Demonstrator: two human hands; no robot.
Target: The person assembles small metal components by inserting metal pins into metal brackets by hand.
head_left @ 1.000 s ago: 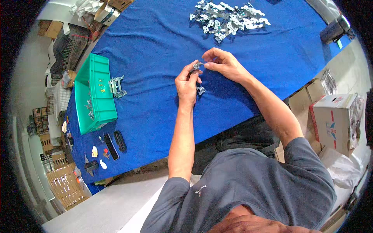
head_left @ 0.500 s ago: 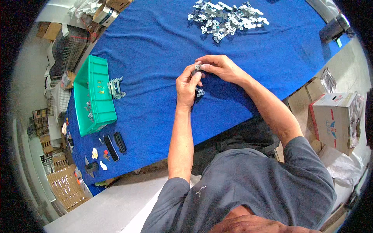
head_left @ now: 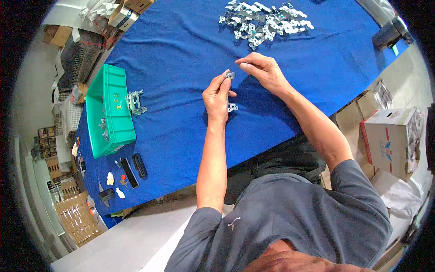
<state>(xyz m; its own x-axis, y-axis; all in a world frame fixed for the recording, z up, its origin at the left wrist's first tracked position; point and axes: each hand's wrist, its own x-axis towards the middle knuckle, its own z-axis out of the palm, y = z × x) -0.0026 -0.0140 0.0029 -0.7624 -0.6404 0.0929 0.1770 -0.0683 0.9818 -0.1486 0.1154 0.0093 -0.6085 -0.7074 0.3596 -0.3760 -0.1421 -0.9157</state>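
Note:
My left hand (head_left: 217, 96) is closed round a shiny metal bracket (head_left: 230, 75). One end of it shows above my thumb, and another end with holes shows below, beside my palm. The part between is hidden by my fingers. To the right and a little farther off, my right hand (head_left: 264, 72) is apart from the bracket, its thumb and forefinger drawn together in a pinch. Whatever lies between those fingertips, if anything, is too small to make out. A heap of similar metal brackets (head_left: 267, 23) lies at the far side of the blue cloth (head_left: 181, 68).
A green plastic crate (head_left: 118, 111) with small metal parts stands at the left, a few brackets (head_left: 135, 103) beside it. Nearer lie a black phone-like slab (head_left: 129, 173), a dark case (head_left: 139, 165) and keys (head_left: 123, 180). A carton (head_left: 387, 145) stands at the right, beyond the table's edge.
My right hand has let go of the bracket's upper end and moved right and slightly farther away. My left hand keeps its hold, nearly in place.

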